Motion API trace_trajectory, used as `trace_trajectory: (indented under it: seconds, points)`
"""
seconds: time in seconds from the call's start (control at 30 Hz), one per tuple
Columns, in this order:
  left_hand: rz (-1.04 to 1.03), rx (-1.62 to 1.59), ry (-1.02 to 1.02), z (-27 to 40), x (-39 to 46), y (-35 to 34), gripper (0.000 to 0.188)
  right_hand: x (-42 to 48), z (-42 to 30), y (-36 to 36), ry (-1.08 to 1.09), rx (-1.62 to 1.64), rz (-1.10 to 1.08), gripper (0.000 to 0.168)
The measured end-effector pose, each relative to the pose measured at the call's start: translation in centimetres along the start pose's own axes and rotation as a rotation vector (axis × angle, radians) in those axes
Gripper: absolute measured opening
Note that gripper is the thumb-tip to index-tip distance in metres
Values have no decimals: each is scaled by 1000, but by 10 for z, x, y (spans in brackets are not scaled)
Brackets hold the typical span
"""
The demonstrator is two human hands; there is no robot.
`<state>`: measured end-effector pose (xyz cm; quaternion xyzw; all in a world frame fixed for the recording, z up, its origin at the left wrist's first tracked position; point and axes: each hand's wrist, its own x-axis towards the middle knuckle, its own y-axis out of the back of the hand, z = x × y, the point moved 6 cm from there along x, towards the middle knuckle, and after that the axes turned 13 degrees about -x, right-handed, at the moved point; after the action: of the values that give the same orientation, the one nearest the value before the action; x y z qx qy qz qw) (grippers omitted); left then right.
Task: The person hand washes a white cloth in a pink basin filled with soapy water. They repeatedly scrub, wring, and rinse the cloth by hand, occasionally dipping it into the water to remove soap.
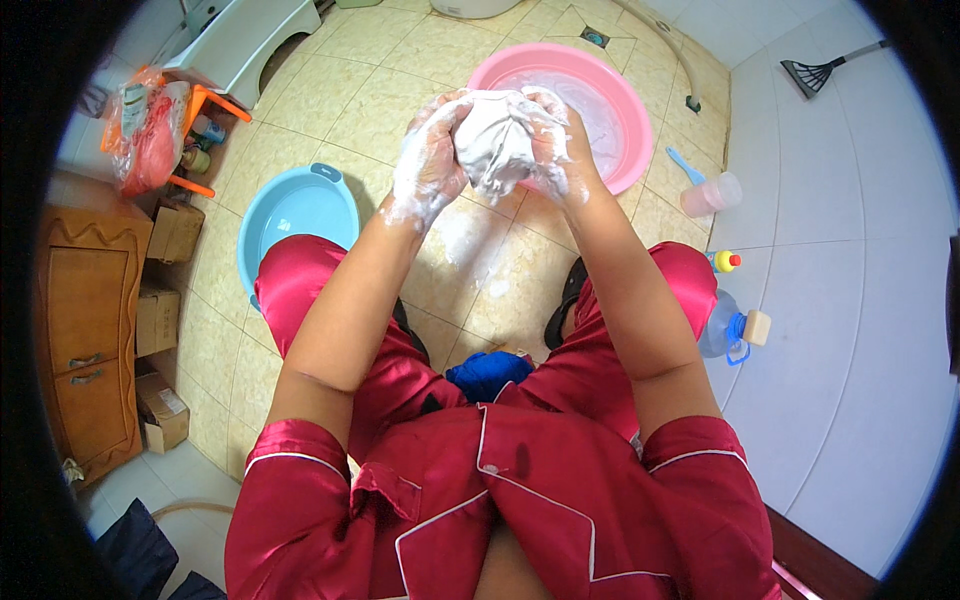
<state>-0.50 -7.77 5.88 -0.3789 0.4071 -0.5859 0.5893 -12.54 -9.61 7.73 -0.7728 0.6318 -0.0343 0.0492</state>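
A bunched white cloth [495, 142], wet and covered in suds, is held up between both hands. My left hand [431, 161] grips its left side, with foam over the back of the hand and the wrist. On the other side my right hand [555, 142] grips it, foam lying along the fingers and thumb. Just behind and to the right stands a pink plastic basin [637, 142] with cloudy, soapy water. A light blue basin [251, 217] holding clear water is on the floor to the left. Foam [465, 232] is spattered over the tiles below the cloth.
Beside the wall at right are a pink-tinted plastic cup [711, 195], a blue brush [685, 166], a yellow bottle with a red cap [724, 261] and a large blue plastic bottle [720, 326]. Blue cloth [489, 375] lies between the feet. A wooden cabinet [90, 300] stands at left.
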Motion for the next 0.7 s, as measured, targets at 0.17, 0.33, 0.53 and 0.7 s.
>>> trace_trajectory:
  seconds: [0.17,0.33,0.53,0.7]
  points:
    - [46,61,1,2,-8,-11,17,-3,9,-8,-27,145,-26,10]
    - [23,44,-4,1,-6,-9,19,-1,9,-3,-85,213,-79,10]
    - [233,89,48,-8,-8,6,21,-19,-10,-20,184,-280,-9,11]
    - [133,187,76,-36,-6,59,16,-25,2,-37,682,-1077,102,22]
